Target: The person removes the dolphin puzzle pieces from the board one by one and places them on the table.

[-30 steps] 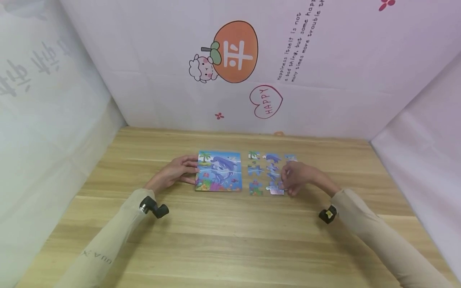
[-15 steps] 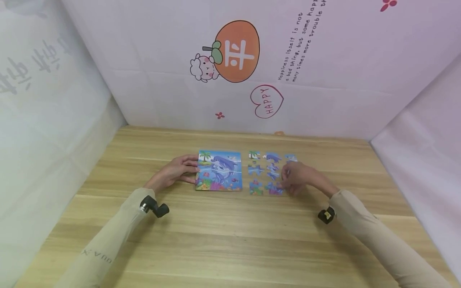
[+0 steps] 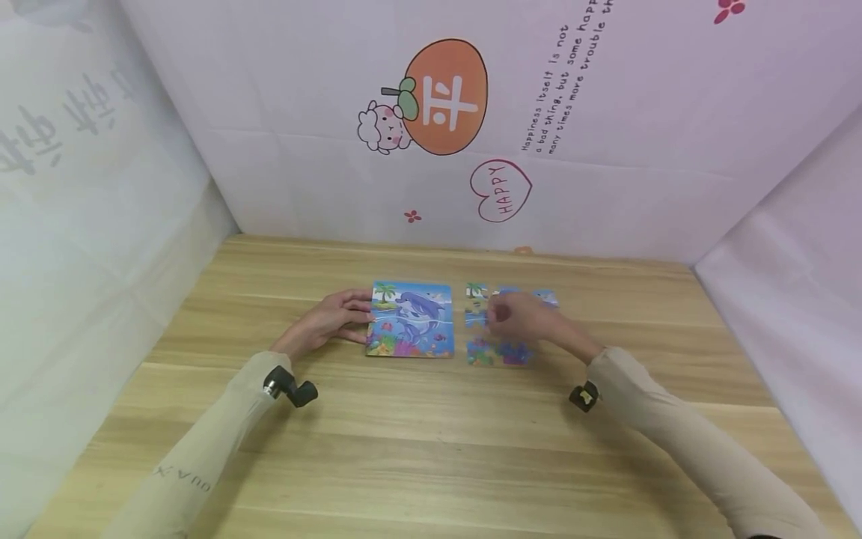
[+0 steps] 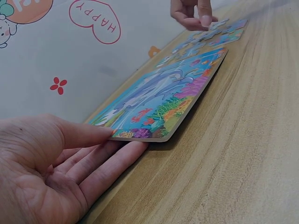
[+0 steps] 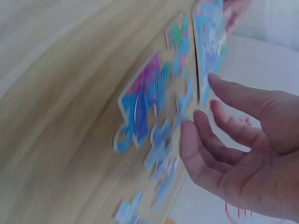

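My left hand (image 3: 330, 318) grips the left edge of a square dolphin puzzle board (image 3: 412, 322). The left wrist view has the thumb on top of that edge and fingers beneath it; the near corner is slightly raised from the table. To the right of the board lie loose jigsaw pieces (image 3: 479, 352) in spaced rows. Over their middle hovers my right hand (image 3: 528, 318), hiding some of them in the head view. In the right wrist view its fingers are loosely bent, thumb apart, nothing between them. A purple coral piece (image 5: 140, 88) lies flat below the hand.
The wooden table (image 3: 417, 442) extends in front of the puzzle. A white printed cloth (image 3: 303, 165) rises behind its back edge, with more white cloth at both sides. Each sleeve carries a small black wrist camera (image 3: 289, 387).
The lower middle piece, tilted at the right fingertips a second ago, now lies flat. My right hand has let it go and moved left over the pieces. The left hand stays put.
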Available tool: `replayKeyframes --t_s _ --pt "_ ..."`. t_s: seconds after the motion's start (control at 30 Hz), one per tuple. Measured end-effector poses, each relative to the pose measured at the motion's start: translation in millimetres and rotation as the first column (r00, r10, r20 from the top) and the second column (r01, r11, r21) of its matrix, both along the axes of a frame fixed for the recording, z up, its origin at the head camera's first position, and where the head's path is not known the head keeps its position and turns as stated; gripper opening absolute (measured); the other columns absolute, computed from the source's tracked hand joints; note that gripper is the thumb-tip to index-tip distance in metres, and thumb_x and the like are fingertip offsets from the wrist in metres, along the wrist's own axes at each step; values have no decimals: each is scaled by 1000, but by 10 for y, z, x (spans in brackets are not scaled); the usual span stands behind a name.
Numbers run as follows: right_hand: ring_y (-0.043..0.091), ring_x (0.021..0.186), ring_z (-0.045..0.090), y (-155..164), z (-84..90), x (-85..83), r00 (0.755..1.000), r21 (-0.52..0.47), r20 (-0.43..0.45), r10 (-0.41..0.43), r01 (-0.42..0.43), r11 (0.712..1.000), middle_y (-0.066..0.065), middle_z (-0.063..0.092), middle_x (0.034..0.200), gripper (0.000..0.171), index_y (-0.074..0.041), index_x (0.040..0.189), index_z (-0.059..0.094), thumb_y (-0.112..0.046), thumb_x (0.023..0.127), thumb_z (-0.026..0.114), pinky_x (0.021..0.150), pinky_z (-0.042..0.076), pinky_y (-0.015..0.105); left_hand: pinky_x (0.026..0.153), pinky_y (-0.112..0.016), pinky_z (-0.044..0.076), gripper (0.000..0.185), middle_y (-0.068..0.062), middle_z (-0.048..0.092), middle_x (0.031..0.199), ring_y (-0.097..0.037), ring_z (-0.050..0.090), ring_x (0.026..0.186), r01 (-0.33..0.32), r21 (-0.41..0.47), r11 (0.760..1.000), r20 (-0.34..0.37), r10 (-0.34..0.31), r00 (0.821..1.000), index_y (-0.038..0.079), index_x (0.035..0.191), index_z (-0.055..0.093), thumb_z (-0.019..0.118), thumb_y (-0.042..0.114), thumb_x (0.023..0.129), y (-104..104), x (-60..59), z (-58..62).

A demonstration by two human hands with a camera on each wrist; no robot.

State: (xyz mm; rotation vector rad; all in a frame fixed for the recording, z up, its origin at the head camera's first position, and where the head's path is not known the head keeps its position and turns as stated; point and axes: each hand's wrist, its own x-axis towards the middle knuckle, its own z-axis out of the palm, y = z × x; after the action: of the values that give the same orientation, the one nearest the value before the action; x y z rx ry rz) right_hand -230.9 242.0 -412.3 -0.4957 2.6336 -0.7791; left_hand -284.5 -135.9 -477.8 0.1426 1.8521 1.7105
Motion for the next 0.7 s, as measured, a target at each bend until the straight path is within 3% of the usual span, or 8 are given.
replayKeyframes --t_s 0.17,0.3,0.53,0.7 --pt "26 96 64 -238 -58 -45 995 -30 -83 53 -56 998 9 68 100 16 -5 99 65 -14 94 78 90 61 42 84 -35 68 60 -22 44 148 -20 69 101 -1 5 1000 5 1 1000 4 161 33 58 1 106 1 -3 -2" --pt "34 115 61 -393 -86 -64 994 -55 -87 63 -68 996 15 65 119 34 0 119 62 -18 95 79 102 58 49 83 -36 68 60 -22 45 147 -19 70 100 -6 1 1000 4 6 1000 4 161 34 58 1 106 4 5 11" --pt "29 110 61 -640 -191 -68 994 -85 -48 101 -104 991 20 52 136 64 -1 143 50 -25 93 82 95 61 41 84 -36 68 60 -23 43 150 -19 70 100 -19 0 1000 4 19 1000 4 160 35 58 0 105 21 7 37" --pt "25 113 54 -764 -261 -64 992 -41 -21 127 -128 991 13 51 129 54 -4 133 58 -23 90 83 100 58 38 85 -36 68 60 -24 43 151 -19 70 101 -20 -5 1000 7 20 1000 3 160 34 59 0 105 30 22 46"
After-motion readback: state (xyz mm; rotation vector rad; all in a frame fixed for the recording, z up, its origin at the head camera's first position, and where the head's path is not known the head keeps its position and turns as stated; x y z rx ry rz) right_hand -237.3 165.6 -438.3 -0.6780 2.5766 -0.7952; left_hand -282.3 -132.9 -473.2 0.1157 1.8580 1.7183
